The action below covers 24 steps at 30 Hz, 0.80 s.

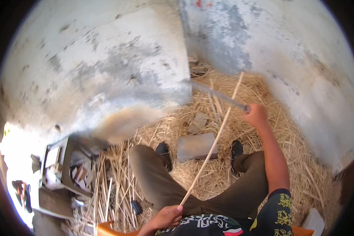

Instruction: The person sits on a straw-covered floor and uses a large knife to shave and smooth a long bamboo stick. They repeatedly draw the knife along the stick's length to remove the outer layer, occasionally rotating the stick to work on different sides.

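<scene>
My left hand [167, 217], low in front of my waist, is closed round the near end of a long pale stick [205, 162], possibly a bamboo strip. The stick slants up and away to the right, over the straw-like litter. Ahead on the right, my right hand [257, 115] grips the handle of a long knife [219, 94]. Its blade is blurred and points to the far left, crossing the stick's upper part in the picture. Whether blade and stick touch, I cannot tell. Beneath the stick, between my feet, lies a grey block [194, 146].
Shavings [299, 169] cover the floor. Whitish walls [137, 63] meet in a corner ahead. On the left are a pile of strips [106, 192], a small dark object [136, 207] and an open-fronted cabinet [65, 167]. A person [21, 192] shows at the bright left edge. I sit on an orange chair [106, 229].
</scene>
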{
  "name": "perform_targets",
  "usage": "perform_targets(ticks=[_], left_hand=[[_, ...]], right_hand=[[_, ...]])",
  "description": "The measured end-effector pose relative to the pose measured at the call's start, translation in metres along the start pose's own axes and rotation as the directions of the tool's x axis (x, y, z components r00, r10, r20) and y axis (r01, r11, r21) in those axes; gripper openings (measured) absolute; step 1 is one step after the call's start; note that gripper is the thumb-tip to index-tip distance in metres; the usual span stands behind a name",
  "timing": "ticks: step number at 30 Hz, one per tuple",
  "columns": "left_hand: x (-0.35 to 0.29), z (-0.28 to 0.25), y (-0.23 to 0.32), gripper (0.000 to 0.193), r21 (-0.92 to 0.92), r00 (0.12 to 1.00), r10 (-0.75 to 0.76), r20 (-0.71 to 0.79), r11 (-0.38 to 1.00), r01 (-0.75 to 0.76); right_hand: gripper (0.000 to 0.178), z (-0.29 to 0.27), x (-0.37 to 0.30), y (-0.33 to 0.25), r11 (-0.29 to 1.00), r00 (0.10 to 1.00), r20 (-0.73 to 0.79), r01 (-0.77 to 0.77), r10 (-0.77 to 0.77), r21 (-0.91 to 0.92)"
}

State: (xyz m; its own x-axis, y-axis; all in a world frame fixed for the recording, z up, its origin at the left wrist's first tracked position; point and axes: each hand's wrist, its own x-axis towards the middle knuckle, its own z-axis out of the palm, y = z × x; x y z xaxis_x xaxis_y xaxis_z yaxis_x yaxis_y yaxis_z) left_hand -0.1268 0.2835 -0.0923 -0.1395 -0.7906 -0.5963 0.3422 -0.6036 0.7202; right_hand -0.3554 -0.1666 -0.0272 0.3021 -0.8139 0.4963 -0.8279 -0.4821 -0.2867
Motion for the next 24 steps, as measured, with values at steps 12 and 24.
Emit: perform_targets(ticks=[12,24], left_hand=[[-0.006,0.005,0.008,0.037,-0.01,0.982,0.157,0.107,0.988,-0.156],[-0.01,-0.001,0.001,0.037,0.104,0.985,0.171,0.015,0.98,-0.172]], right_hand=[[0.014,-0.007,-0.008,-0.021,0.977,0.974,-0.087,0.211,-0.207,0.039],[0.019,-0.013,0.005,-0.004,0.995,0.995,-0.032,-0.088,0.09,0.052]])
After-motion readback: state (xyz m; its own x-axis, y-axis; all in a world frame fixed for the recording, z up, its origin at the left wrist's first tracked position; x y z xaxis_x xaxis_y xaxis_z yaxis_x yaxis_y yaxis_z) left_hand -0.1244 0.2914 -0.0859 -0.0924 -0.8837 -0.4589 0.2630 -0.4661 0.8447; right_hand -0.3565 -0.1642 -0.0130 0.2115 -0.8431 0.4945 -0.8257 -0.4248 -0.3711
